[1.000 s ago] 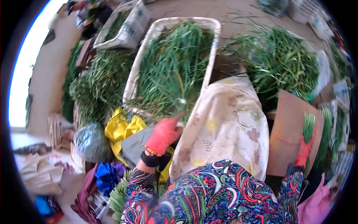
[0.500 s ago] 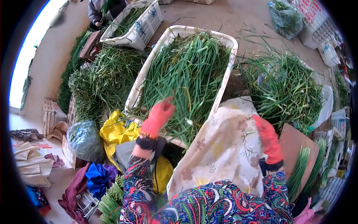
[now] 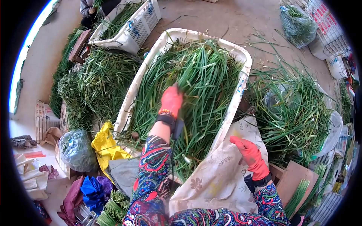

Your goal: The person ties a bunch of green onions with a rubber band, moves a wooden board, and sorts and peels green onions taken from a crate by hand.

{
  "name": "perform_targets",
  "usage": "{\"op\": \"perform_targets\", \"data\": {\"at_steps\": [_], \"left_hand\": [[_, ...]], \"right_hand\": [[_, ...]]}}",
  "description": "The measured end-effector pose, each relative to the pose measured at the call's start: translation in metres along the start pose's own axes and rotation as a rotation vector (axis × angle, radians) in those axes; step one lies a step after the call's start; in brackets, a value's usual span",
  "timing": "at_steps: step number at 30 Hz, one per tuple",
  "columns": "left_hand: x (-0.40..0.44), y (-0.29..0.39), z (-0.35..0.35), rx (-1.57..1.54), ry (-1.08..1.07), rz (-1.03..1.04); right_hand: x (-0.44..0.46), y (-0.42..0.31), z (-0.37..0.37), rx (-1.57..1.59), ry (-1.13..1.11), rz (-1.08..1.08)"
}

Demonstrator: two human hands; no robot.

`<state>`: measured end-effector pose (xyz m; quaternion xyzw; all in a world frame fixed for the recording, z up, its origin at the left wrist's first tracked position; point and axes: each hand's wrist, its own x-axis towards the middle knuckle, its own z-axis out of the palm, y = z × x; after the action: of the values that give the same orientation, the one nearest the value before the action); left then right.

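Note:
A white plastic crate full of long green chives stands in front of me. My left hand, in a red glove, reaches into the crate and is closed on some chives; its fingertips are blurred. My right hand, also red-gloved, hovers over a flowered cloth across my lap, just off the crate's near right corner. Its fingers are curled together, and I see nothing in them.
Loose heaps of greens lie left and right of the crate. Another white crate stands at the back left, beside a person. Tied chive bundles are at lower left; more chives lie on a brown board.
My left hand has moved farther into the crate and closed on chives. My right hand has lifted from the cloth's right side and turned inward toward the crate.

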<state>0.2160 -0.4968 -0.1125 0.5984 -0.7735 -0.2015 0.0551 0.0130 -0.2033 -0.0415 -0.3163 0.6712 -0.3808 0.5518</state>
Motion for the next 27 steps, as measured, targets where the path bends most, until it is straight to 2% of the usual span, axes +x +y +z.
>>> {"op": "perform_targets", "data": {"at_steps": [2, 5, 6, 8, 10, 14, 16, 18, 20, 22, 24, 27], "left_hand": [[0.013, -0.034, 0.016, -0.190, 0.131, 0.046], [0.007, -0.049, -0.016, -0.337, 0.269, 0.055], [0.014, -0.064, -0.020, -0.288, 0.251, 0.087], [0.015, -0.073, -0.034, -0.099, 0.010, -0.022], [0.026, -0.081, -0.034, 0.047, 0.113, 0.082], [0.042, 0.006, -0.074, -0.036, 0.147, 0.163], [0.060, 0.045, -0.068, -0.042, 0.067, 0.217], [0.084, 0.070, -0.047, -0.065, 0.001, 0.221], [0.112, 0.074, -0.021, -0.060, -0.024, 0.157], [0.136, 0.064, 0.002, 0.042, -0.140, 0.102], [0.152, 0.059, 0.012, 0.016, -0.252, 0.006], [0.169, 0.058, 0.011, 0.061, -0.291, 0.029]], "right_hand": [[0.011, 0.006, -0.012, 0.053, 0.004, -0.027], [0.038, 0.011, -0.024, 0.120, 0.022, -0.088], [0.049, 0.010, -0.026, 0.159, 0.025, -0.143], [0.066, 0.010, -0.030, 0.240, 0.045, -0.257], [0.076, 0.009, -0.035, 0.315, 0.118, -0.230], [0.090, 0.031, -0.043, 0.428, 0.278, -0.208], [0.095, 0.047, -0.045, 0.464, 0.361, -0.143], [0.094, 0.033, -0.044, 0.420, 0.327, -0.165], [0.096, 0.024, -0.045, 0.366, 0.279, -0.182], [0.100, 0.024, -0.048, 0.443, 0.236, -0.183], [0.098, 0.019, -0.051, 0.468, 0.227, -0.147], [0.096, 0.013, -0.057, 0.478, 0.202, -0.110]]}}
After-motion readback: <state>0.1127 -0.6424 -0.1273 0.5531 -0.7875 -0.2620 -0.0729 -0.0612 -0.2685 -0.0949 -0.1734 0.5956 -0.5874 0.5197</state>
